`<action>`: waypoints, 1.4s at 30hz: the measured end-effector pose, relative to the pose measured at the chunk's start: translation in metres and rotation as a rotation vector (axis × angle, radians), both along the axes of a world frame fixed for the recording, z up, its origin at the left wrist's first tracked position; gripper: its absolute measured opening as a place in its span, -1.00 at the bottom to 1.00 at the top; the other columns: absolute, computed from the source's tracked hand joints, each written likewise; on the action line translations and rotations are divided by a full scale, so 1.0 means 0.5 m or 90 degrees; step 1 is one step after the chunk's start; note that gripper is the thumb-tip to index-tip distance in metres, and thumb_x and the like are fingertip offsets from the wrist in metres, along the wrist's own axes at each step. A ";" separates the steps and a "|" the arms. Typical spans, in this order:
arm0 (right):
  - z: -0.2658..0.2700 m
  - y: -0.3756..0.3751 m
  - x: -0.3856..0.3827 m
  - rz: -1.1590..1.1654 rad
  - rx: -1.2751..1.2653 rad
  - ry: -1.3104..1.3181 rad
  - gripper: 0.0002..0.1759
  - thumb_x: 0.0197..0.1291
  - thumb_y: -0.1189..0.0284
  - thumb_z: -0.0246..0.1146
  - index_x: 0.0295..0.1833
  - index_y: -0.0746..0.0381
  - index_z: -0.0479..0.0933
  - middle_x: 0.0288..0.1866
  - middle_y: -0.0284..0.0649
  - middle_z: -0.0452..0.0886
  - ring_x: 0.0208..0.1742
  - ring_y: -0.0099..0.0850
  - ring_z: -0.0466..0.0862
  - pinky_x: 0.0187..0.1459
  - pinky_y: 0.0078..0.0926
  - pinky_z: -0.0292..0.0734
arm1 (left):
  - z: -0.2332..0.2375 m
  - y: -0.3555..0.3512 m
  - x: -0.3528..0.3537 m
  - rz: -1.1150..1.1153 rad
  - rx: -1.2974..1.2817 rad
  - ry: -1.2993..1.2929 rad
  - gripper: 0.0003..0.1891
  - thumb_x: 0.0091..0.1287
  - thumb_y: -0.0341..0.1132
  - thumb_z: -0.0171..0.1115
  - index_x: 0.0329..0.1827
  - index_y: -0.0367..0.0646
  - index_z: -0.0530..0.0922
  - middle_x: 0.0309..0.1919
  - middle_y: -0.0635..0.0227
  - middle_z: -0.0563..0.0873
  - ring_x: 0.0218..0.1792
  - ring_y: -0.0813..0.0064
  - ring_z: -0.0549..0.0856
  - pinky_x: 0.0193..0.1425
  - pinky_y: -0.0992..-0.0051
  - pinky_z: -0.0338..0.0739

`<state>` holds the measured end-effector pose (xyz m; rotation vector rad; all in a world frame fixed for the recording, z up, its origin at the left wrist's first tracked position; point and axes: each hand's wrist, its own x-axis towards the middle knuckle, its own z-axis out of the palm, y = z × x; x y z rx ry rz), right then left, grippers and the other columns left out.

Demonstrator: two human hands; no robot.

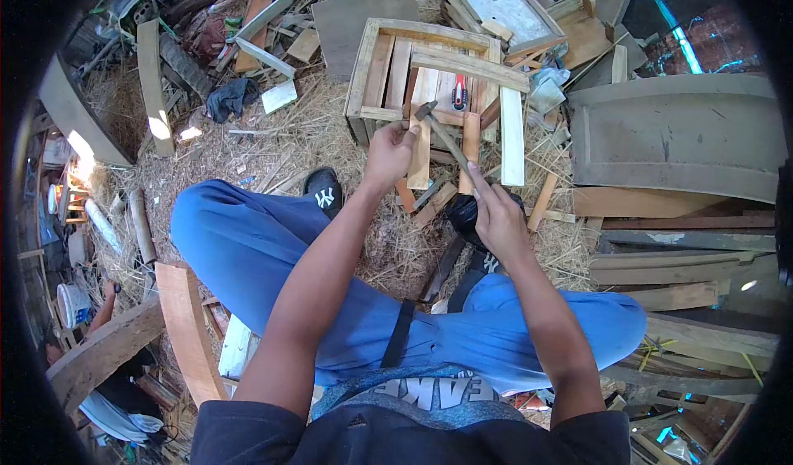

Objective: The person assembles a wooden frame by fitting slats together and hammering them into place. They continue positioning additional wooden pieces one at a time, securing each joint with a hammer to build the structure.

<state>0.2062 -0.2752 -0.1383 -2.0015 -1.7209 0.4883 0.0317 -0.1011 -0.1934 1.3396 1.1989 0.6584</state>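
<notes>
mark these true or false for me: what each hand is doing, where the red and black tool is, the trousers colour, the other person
1. The right hand grips a hammer by its handle. True.
2. The left hand rests on a knee, far from the hammer head. False: it is at the wooden frame, close beside the hammer head.
3. The red and black tool lies on the wooden frame. True.
4. The trousers are bright red. False: they are blue.
5. Another person is partly visible at the left side of the view. True.
</notes>
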 end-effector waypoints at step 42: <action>0.042 0.026 -0.014 -0.050 0.051 0.152 -0.41 0.46 0.55 0.13 0.56 -0.01 0.41 -0.06 0.21 0.68 -0.06 0.21 0.68 -0.03 0.04 0.55 | -0.024 0.011 -0.001 0.038 -0.009 -0.098 -0.71 0.53 -0.25 0.28 0.03 -0.37 0.69 -0.33 0.37 0.78 -0.34 0.67 0.62 -0.23 0.49 0.52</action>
